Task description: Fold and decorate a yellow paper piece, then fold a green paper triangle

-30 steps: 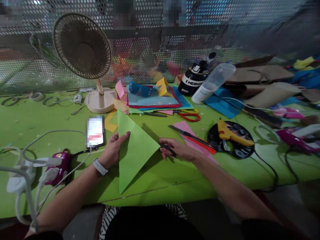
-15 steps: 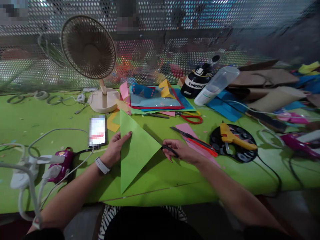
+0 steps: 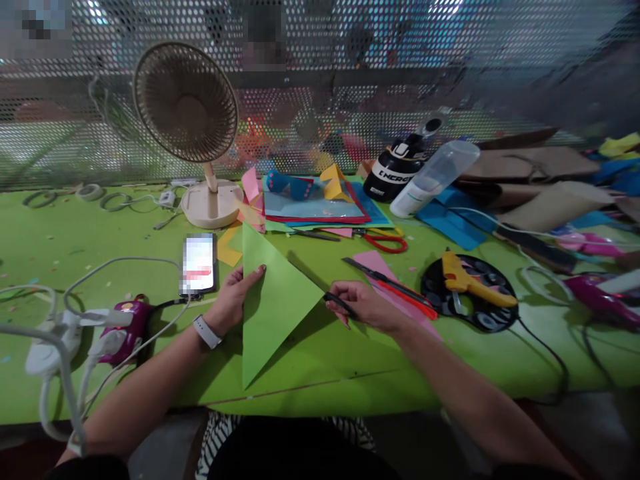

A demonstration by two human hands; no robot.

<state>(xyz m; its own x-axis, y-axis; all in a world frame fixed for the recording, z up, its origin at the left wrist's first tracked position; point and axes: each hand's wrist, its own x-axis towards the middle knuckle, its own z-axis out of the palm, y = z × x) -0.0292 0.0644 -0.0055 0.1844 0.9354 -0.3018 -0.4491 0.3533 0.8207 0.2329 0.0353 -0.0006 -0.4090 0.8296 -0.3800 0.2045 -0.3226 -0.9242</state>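
A light green paper triangle [image 3: 277, 307] is held above the green table, its point toward the right. My left hand [image 3: 234, 293] grips its left edge, thumb on top and the other fingers hidden behind. At the paper's right corner, my right hand [image 3: 357, 303] is closed on the dark handles of scissors [image 3: 340, 303]. A thin blade runs up and left along the paper's upper right edge; part of it is hidden by the paper.
A phone [image 3: 199, 263] and a fan [image 3: 213, 203] stand left of the paper. Behind it are stacked sheets [image 3: 315, 208] and red-handled scissors [image 3: 385, 243]. Rightward lie a cutter [image 3: 383, 275], pink paper [image 3: 370, 260] and a yellow glue gun [image 3: 475, 287] on a black tray.
The whole view has shifted slightly, so the fan and bottles appear a little lower and to the right. Both hands keep their holds on the paper and the scissors.
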